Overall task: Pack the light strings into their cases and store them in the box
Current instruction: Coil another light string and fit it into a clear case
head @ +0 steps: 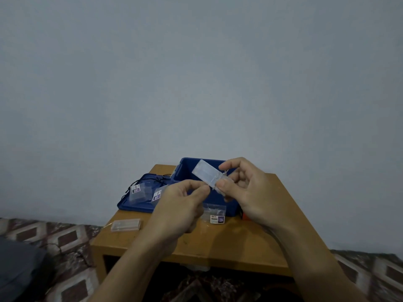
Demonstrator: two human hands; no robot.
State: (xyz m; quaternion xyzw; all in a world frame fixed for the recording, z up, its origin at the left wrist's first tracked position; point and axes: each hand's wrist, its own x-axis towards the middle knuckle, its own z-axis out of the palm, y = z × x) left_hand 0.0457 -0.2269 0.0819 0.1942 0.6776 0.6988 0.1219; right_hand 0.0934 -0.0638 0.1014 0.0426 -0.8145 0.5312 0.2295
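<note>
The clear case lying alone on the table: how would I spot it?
Find the small wooden table with the blue box. Near its front-left edge lies a clear case. It alone lies on bare wood away from the box, showing no label.

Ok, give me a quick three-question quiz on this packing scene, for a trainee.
1. True or false: the box is open, with its lid lying beside it.
2. Which hand has the raised case in its grip? A: left only. B: the right hand, with the left hand pinching at its near end. C: neither.
3. Fill in: the front case lies on the ___, nearer the person than the lid.

Key: 1 true; 2 B; 3 table.
</note>
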